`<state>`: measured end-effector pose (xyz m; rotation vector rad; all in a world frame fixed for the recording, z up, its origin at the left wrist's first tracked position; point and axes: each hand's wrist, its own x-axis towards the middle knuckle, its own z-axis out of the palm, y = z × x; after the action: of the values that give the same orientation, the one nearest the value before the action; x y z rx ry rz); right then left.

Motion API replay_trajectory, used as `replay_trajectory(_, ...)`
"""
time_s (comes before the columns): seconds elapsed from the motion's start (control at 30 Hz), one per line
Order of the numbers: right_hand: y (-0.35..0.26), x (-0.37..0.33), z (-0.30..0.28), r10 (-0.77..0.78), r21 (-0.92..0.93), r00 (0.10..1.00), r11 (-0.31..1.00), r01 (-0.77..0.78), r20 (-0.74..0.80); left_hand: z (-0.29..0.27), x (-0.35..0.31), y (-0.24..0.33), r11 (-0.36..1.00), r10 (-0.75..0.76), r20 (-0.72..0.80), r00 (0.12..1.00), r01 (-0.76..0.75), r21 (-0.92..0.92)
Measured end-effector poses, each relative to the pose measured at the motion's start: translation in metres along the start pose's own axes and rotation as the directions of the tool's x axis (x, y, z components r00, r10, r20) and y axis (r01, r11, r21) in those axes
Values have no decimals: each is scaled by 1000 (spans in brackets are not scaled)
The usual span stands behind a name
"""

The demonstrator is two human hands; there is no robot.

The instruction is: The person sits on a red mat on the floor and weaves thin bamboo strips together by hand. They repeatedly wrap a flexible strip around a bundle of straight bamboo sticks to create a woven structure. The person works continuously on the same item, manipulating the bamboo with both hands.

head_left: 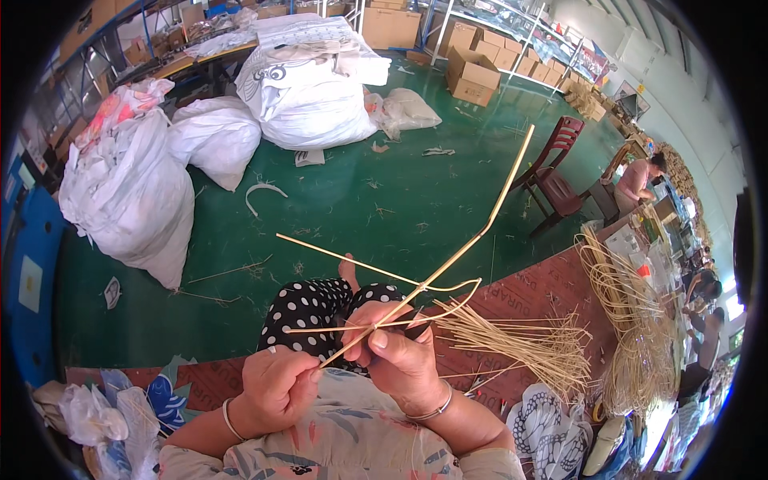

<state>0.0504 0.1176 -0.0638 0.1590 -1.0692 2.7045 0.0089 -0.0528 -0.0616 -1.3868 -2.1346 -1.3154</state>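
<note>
A frame of thin bamboo strips (454, 258) is held out in front of my lap. One longer strip slants up to the far right with a slight bend, and a thinner curved strip loops across it, crossing it at two places. My right hand (406, 364) is closed around the lower crossing, thumb on top. At the long strip's lower end, my left hand (276, 387) pinches it between thumb and fingers. Just right of my right hand, a bundle of straight bamboo sticks (532, 342) lies on a reddish-brown board (524, 292).
Coiled bamboo strips (636, 352) lie at the right. Stuffed white sacks (132, 200) stand at the left on the green floor (344, 200). A dark red chair (558, 188) and open cardboard box (472, 78) are farther off. A person (636, 182) sits at the far right.
</note>
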Motion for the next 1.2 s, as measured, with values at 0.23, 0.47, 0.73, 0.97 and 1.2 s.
replay_trajectory(0.23, -1, -4, -1, 12, -23, 1000, 1000, -12, -18, 3, 1, 1, 993, -55, -8, 998, 54, -103)
replay_trajectory(0.47, -6, -9, 3, -9, 77, 999, 997, 12, -36, 6, -8, 0, 898, -277, 107, 955, 297, -325)
replay_trajectory(0.73, -1, -10, 2, -167, -20, 981, 986, 166, -96, 9, -2, -3, 949, -195, 87, 977, 210, -235)
replay_trajectory(0.97, -9, -10, -5, -65, -37, 992, 997, 62, -103, 15, 7, 2, 785, -298, 227, 927, 374, -494)
replay_trajectory(1.2, -11, -8, -8, -51, 17, 999, 999, 52, -18, 21, 46, 11, 492, -343, 346, 873, 481, -725)
